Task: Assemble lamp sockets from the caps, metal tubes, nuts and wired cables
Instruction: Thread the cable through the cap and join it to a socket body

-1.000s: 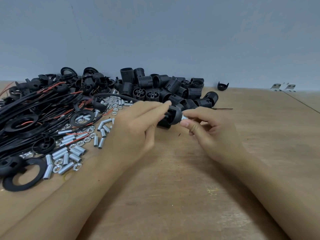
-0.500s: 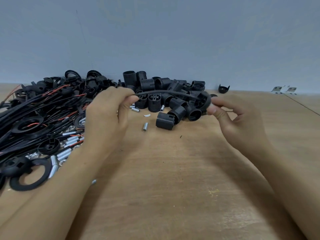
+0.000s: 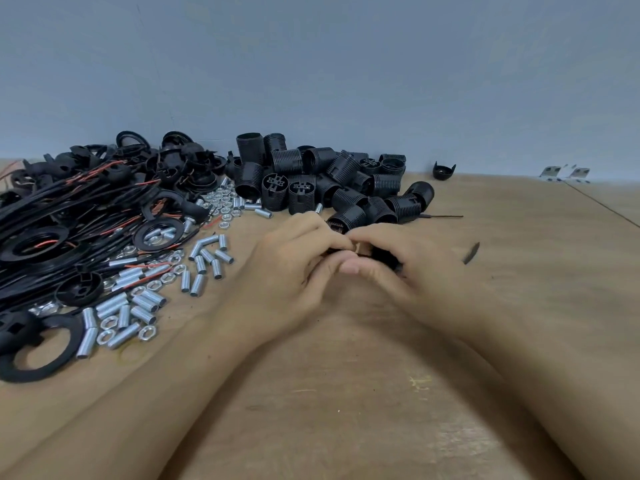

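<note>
My left hand (image 3: 287, 271) and my right hand (image 3: 415, 275) meet low over the wooden table (image 3: 346, 393), fingertips touching. Between them sits a small black socket part (image 3: 386, 258), mostly hidden under my right fingers. My left thumb and fingers pinch at its left end, and what exactly they hold is hidden. A heap of black threaded socket bodies (image 3: 311, 178) lies just beyond the hands. Wired cables (image 3: 69, 209) with red wire ends pile up at the left. Metal tubes (image 3: 207, 261) and nuts (image 3: 221, 202) are scattered beside them.
Black rings (image 3: 34, 344) lie at the near left. A single black cap (image 3: 444, 170) stands by the wall, and small metal brackets (image 3: 564, 173) lie at the far right. A dark blurred sliver (image 3: 471, 252) shows right of my right hand.
Half a second ago my hands were apart with a black cable stretched between them over the socket heap. They have come together lower down and nearer to me, around a small black part.
</note>
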A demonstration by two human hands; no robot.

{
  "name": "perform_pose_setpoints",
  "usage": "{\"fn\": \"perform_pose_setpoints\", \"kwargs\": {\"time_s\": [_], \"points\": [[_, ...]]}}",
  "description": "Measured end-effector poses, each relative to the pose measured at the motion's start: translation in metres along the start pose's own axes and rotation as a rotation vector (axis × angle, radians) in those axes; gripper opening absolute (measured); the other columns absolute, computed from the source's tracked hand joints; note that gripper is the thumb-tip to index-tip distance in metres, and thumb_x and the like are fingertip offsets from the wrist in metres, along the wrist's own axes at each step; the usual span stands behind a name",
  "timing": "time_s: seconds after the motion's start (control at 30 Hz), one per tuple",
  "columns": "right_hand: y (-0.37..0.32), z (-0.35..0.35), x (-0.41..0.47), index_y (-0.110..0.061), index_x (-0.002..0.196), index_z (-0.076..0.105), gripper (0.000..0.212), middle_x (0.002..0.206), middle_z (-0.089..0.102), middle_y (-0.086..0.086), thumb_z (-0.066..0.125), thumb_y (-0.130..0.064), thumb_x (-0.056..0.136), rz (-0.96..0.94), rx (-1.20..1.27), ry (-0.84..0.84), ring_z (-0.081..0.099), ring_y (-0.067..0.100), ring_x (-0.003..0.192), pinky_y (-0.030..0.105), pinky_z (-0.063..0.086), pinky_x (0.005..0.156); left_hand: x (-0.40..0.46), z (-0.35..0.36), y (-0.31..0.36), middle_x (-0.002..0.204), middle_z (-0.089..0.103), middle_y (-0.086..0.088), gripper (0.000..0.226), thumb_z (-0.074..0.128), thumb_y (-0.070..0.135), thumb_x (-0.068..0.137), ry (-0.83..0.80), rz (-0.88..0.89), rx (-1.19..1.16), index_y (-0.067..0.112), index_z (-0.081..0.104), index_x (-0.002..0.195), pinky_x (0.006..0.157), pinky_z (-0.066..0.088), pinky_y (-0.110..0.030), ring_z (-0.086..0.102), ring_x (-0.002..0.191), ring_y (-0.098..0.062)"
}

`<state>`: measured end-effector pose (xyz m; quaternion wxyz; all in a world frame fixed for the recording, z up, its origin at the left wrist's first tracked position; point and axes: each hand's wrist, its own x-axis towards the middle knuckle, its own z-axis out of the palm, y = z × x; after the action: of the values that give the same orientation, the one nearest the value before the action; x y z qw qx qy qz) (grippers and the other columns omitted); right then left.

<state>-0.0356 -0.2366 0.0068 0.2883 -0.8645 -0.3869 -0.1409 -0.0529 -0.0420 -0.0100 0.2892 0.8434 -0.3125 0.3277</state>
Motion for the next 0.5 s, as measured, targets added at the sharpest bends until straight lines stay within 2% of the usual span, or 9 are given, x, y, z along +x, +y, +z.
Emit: {"fn": "perform_pose_setpoints", "kwargs": {"time_s": [0.07,0.17,0.23,0.3,0.37,0.43,0.5], "points": [[0.009,-0.002,0.0,-0.018,0.096,0.067,0.022,0.08,0.06,-0.013,0.056,-0.036,0.096,0.057,-0.028,0.022,0.056,0.006,0.075,0.032,0.046,0.067,-0.001,0.001,-0.003,0.087,0.055,0.01,0.013,0.07,0.012,0.091,0.014,-0.097,-0.006,0.009,0.072,0.104,0.077,0.034,-0.008,0.048,0.078,0.006],[0.022,-0.003,-0.003,-0.018,0.085,0.065,0.011,0.074,0.061,-0.009,0.061,-0.016,0.095,0.174,-0.005,0.045,0.058,0.009,0.072,0.038,0.048,0.067,-0.004,0.004,-0.007,0.1,0.058,0.004,0.03,0.068,0.01,0.091,0.02,-0.255,-0.069,0.013,0.065,0.121,0.078,0.041,-0.011,0.056,0.089,-0.006],[0.027,-0.003,-0.005,-0.02,0.088,0.063,0.014,0.073,0.064,-0.006,0.059,-0.008,0.094,0.241,0.082,0.045,0.06,0.012,0.073,0.041,0.051,0.07,-0.004,0.004,-0.01,0.098,0.062,0.001,0.027,0.067,0.002,0.089,0.032,-0.266,-0.075,0.011,0.068,0.115,0.076,0.045,-0.015,0.058,0.086,-0.009],[0.025,-0.004,-0.006,-0.025,0.102,0.062,0.024,0.078,0.067,-0.009,0.055,-0.003,0.094,0.245,0.171,0.033,0.063,0.012,0.076,0.03,0.052,0.073,-0.002,0.003,-0.011,0.092,0.067,-0.001,0.018,0.07,0.001,0.089,0.052,-0.236,-0.097,0.009,0.074,0.104,0.074,0.049,-0.021,0.061,0.083,-0.01],[0.019,-0.002,-0.006,-0.025,0.111,0.063,0.023,0.079,0.066,-0.009,0.056,-0.011,0.094,0.167,0.193,0.034,0.061,0.013,0.074,0.024,0.049,0.069,0.001,0.001,-0.009,0.089,0.071,-0.002,0.012,0.072,0.001,0.088,0.087,-0.182,-0.112,0.007,0.077,0.097,0.075,0.049,-0.021,0.063,0.083,-0.009],[0.011,0.003,-0.004,-0.018,0.108,0.067,0.017,0.074,0.064,-0.002,0.061,-0.028,0.095,0.111,0.214,0.041,0.06,0.016,0.067,0.03,0.05,0.065,0.001,0.001,-0.007,0.087,0.072,-0.002,0.011,0.074,0.002,0.086,0.089,-0.109,-0.1,0.006,0.078,0.095,0.078,0.047,-0.018,0.064,0.081,-0.009],[0.008,0.007,-0.004,-0.014,0.105,0.068,0.019,0.063,0.061,0.0,0.06,-0.029,0.096,0.099,0.236,0.034,0.061,0.017,0.057,0.038,0.052,0.059,0.001,0.001,-0.006,0.089,0.072,0.0,0.011,0.076,0.007,0.087,0.056,-0.061,-0.081,0.007,0.077,0.098,0.079,0.048,-0.022,0.065,0.082,-0.012]]}}
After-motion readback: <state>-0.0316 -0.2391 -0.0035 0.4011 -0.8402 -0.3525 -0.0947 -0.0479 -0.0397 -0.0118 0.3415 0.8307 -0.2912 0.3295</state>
